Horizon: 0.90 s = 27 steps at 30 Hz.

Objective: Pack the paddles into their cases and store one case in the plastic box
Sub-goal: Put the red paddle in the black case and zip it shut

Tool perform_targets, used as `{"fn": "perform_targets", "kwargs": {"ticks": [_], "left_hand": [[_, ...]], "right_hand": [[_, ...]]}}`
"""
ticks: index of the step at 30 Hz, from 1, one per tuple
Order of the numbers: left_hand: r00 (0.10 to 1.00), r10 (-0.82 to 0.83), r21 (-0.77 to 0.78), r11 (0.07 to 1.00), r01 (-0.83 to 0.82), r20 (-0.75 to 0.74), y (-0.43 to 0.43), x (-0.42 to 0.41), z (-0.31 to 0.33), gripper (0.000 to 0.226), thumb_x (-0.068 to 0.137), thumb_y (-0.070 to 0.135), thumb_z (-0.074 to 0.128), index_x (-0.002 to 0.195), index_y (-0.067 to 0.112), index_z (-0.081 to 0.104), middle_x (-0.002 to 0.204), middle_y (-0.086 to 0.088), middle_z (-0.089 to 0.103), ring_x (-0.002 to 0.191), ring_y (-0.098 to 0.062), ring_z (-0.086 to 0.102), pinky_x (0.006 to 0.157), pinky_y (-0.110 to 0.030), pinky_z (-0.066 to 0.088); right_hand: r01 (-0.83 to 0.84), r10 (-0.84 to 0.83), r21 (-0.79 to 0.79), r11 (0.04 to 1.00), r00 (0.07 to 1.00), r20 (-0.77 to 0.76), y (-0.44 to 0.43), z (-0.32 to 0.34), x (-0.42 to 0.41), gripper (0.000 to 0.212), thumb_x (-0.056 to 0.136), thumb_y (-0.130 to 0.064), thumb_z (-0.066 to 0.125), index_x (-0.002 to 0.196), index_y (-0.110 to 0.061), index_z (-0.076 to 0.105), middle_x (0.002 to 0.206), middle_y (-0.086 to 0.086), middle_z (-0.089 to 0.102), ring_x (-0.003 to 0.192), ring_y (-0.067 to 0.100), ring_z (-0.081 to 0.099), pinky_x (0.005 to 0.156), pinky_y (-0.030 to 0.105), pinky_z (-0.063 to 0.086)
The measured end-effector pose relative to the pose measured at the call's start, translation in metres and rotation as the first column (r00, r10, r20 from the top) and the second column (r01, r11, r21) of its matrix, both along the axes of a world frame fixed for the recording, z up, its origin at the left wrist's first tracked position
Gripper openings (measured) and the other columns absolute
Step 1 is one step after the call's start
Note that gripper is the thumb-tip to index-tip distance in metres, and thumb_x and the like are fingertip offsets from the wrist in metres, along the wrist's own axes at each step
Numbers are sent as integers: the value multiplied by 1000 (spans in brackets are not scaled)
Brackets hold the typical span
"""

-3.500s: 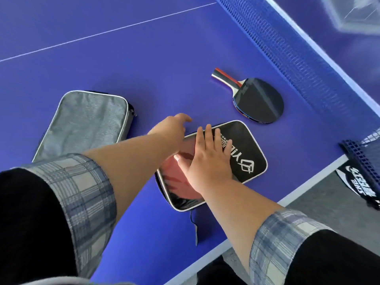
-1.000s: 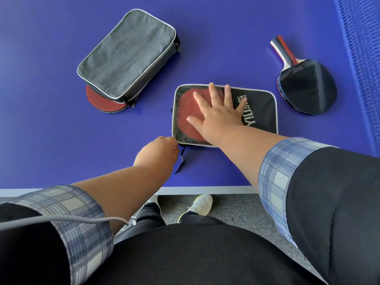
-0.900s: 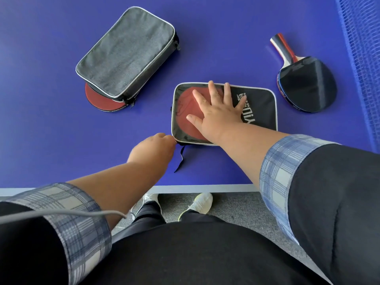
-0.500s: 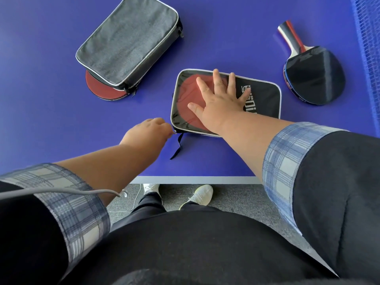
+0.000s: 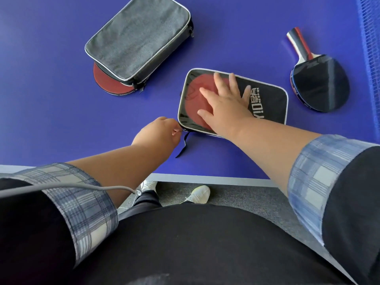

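Note:
A black case with white trim and white lettering lies near the table's front edge. A red paddle face shows through its clear window. My right hand presses flat on the case with fingers spread. My left hand pinches the zipper pull at the case's near left corner, where a black strap trails. A grey case lies at the back left, and a red paddle sticks out of its near end. A loose paddle with a black face lies to the right.
Everything lies on the blue table, whose white front edge runs just below my hands. The blue net runs along the right side. Grey carpet and my shoes show below the edge. No plastic box is in view.
The view has turned from facing the net to looking straight down. My left hand has gone from the case's far side to its near left corner, pinching the zipper pull. My right hand stays pressed on it.

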<state>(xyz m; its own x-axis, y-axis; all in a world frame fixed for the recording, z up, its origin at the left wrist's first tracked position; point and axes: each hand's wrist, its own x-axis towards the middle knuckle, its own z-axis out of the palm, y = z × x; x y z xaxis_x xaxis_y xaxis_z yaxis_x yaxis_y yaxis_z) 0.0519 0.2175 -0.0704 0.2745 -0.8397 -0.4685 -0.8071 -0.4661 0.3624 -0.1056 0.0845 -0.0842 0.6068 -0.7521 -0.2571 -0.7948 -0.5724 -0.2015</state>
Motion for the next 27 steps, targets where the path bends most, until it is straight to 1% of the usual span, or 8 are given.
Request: {"fn": "perform_targets", "kwargs": {"ticks": [3, 6, 8, 12, 16, 21, 24, 27], "left_hand": [[998, 31, -11, 999, -32, -47, 1, 0, 0, 18, 96, 31, 50, 98, 23, 65, 102, 2, 67, 82, -27, 66, 74, -44, 57], [990, 92, -19, 995, -95, -110, 3, -1, -3, 17, 94, 34, 53, 95, 24, 66, 94, 1, 70, 78, -26, 66, 70, -43, 58], [988, 97, -21, 995, -100, -117, 4, -3, -5, 16, 92, 33, 54, 95, 23, 66, 93, 1, 70, 77, -25, 65, 69, -42, 58], [987, 63, -47, 996, -70, -148, 6, -7, -11, 15, 88, 26, 54, 92, 19, 67, 90, 0, 72, 77, -27, 67, 67, -44, 59], [978, -79, -60, 996, 69, -191, 9, -3, -12, 16, 86, 24, 49, 79, 32, 61, 81, 9, 66, 63, -18, 63, 53, -31, 53], [992, -11, -199, 980, -15, -129, 0, 27, -5, 35, 88, 18, 42, 99, 39, 69, 104, 11, 64, 83, -20, 63, 64, -31, 52], [932, -337, -394, 845, 360, 129, -24, 41, -2, 61, 88, 3, 45, 139, 35, 51, 147, 5, 46, 131, -26, 43, 88, -38, 46], [649, -690, -59, 669, 741, 320, -44, 44, -8, 79, 91, 3, 39, 155, 41, 13, 165, 11, 7, 151, -18, 7, 103, -39, 40]], "right_hand": [[-221, 224, -54, 974, 973, 58, 25, 8, 0, 43, 94, -48, 57, 135, -34, 59, 157, -1, 41, 151, 28, 21, 117, 65, 5], [-55, 70, -71, 996, 970, 232, 63, 10, -2, 22, 89, -34, 67, 109, -27, 73, 121, -2, 64, 120, 27, 53, 103, 45, 34], [116, -146, 105, 988, 923, 355, 91, 13, -3, 9, 89, -29, 66, 92, -23, 72, 95, -3, 65, 90, 22, 59, 79, 36, 43], [382, -521, 522, 763, 841, 146, 111, 14, 13, 32, 93, -38, 54, 75, -14, 65, 59, 0, 55, 59, 23, 51, 53, 36, 38], [519, -755, 729, 446, 656, -4, 103, 13, 30, 61, 85, -61, 59, 88, -1, 72, 92, 15, 76, 85, 34, 71, 79, 48, 59], [539, -738, 641, 547, 672, 64, 105, 2, 38, 42, 98, -40, 54, 85, -3, 69, 98, 20, 74, 86, 38, 70, 72, 43, 54], [518, -640, 534, 668, 766, 57, 109, 1, 34, 38, 104, -32, 41, 95, -7, 68, 96, 11, 74, 90, 33, 67, 79, 44, 55], [512, -569, 404, 758, 822, 28, 111, 0, 36, 37, 106, -31, 36, 89, -11, 62, 92, 5, 70, 85, 30, 60, 70, 39, 47]]}}
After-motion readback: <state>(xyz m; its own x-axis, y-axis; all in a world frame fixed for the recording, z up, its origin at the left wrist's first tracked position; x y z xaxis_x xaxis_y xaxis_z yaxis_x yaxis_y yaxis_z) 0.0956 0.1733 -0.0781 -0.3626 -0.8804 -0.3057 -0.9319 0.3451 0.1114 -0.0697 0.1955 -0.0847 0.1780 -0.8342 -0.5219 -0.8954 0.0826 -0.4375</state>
